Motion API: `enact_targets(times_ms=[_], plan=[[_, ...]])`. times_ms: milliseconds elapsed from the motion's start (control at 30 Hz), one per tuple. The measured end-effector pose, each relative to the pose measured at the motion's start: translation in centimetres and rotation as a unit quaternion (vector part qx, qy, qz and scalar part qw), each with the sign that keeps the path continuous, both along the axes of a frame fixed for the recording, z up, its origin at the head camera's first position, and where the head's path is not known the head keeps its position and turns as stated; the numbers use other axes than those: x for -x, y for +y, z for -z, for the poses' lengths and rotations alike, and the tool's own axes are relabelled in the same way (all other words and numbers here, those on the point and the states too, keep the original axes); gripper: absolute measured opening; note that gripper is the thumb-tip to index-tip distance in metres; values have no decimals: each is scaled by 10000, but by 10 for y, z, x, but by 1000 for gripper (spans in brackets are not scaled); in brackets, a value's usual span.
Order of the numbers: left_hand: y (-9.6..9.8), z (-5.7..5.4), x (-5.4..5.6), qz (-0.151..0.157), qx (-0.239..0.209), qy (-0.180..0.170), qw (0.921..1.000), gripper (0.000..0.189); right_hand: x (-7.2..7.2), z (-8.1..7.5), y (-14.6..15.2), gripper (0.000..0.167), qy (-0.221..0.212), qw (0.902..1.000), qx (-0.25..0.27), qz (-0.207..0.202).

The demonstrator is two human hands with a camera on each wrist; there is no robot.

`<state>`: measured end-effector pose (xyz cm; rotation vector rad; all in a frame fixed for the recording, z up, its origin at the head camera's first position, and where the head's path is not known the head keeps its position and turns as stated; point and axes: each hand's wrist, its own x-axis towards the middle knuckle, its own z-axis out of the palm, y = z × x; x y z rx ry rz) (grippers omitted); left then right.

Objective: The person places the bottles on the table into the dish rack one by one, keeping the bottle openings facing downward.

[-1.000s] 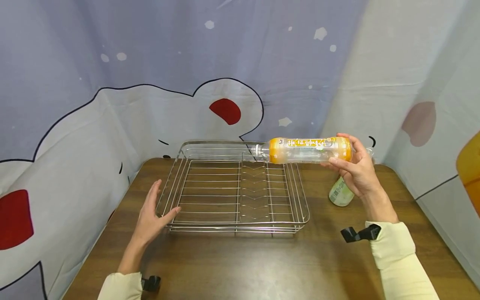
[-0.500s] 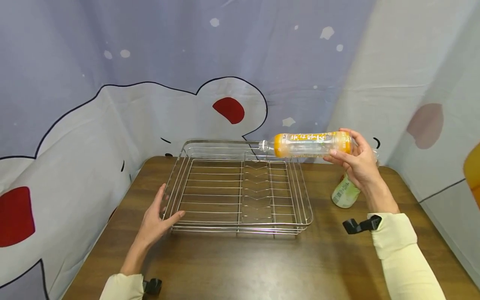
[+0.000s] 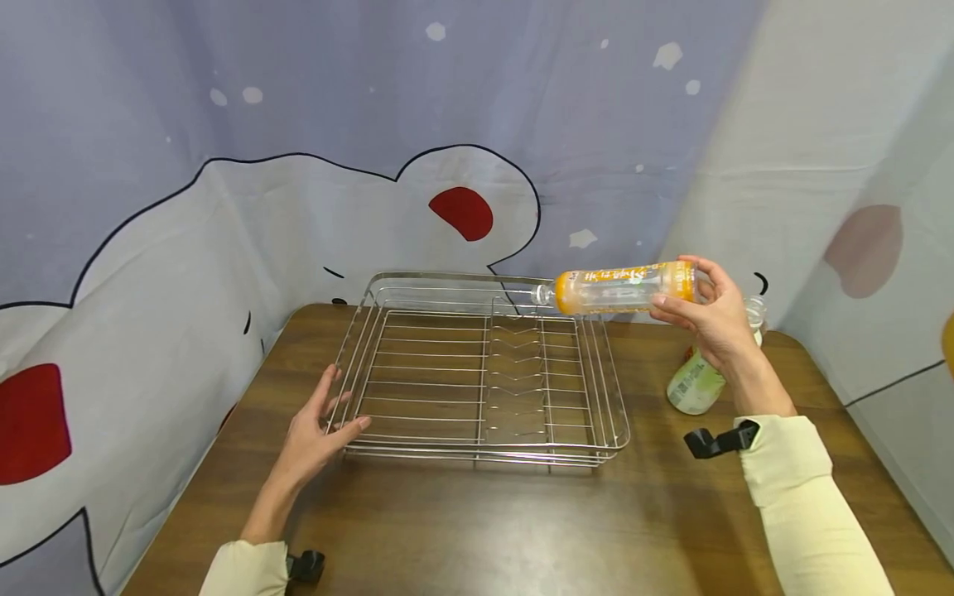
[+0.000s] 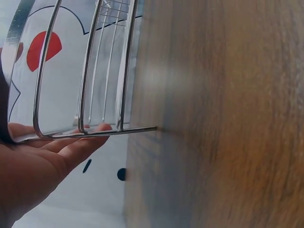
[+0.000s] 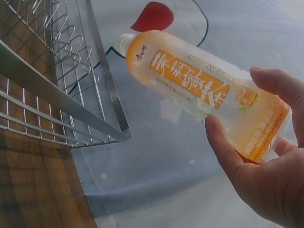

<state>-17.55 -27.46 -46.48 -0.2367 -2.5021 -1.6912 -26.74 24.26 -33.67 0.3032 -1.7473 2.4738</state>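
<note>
A clear plastic bottle [image 3: 624, 288] with an orange label is held nearly level by my right hand [image 3: 719, 319], which grips it round its base. The bottle's capless neck points left, above the rear right part of a wire dish rack [image 3: 432, 383]. In the right wrist view the label on the bottle [image 5: 190, 78] faces the camera, and the thumb and fingers lie on opposite sides. My left hand [image 3: 307, 434] holds the rack's left side near the front corner, thumb over the rim, fingers along the outside. The left wrist view shows its fingers [image 4: 78, 148] against the rack's side wires.
Behind my right hand a second bottle [image 3: 696, 385] with a pale green label stands on the wooden table [image 3: 477, 530], partly hidden by the hand. A printed curtain [image 3: 298, 223] hangs close along the back and sides. The rack has a row of zigzag dividers [image 3: 514, 372].
My left hand has moved in from beside the rack and now holds its left side. The right hand keeps the bottle aloft, shifted slightly right, and its neck is nearer the rack's right side.
</note>
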Motion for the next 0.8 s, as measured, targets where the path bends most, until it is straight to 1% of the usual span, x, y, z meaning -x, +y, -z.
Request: enact_targets(times_ms=[133, 233, 500, 667, 800], plan=[[0, -1, -1, -81, 186, 53, 9998, 99, 5, -2, -1, 61, -100, 9997, -196, 114], [-1, -1, -2, -139, 320, 86, 9994, 98, 8, -2, -1, 61, -159, 9987, -453, 176], [-1, 0, -4, -116, 274, 115, 9995, 98, 18, 3, -1, 58, -323, 9933, -1082, 231], [0, 2, -3, -116, 237, 126, 9996, 96, 26, 6, -1, 60, -425, 9887, -1423, 226], [1, 2, -2, -117, 263, 142, 9995, 96, 31, 6, -1, 61, -516, 9882, -1429, 178]])
